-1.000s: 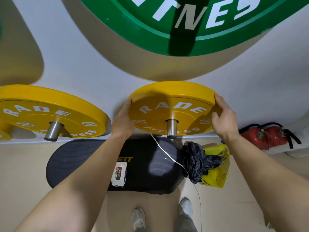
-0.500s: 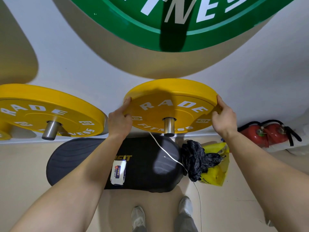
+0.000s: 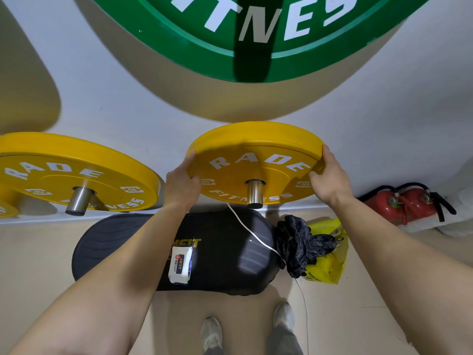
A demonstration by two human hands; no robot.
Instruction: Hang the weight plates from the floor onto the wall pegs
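Head: left hand (image 3: 181,186), right hand (image 3: 330,181) grip yellow plate (image 3: 256,153) at edges.

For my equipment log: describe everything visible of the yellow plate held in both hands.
The yellow plate is a thick round disc, rubbery-looking, with white lettering: RADE above its centre hole, FITNESS below. It hangs on a shiny metal peg that sticks out through the hole, its back close to the white wall. The left hand grips its left rim and the right hand grips its right rim, with the thumbs on the face.
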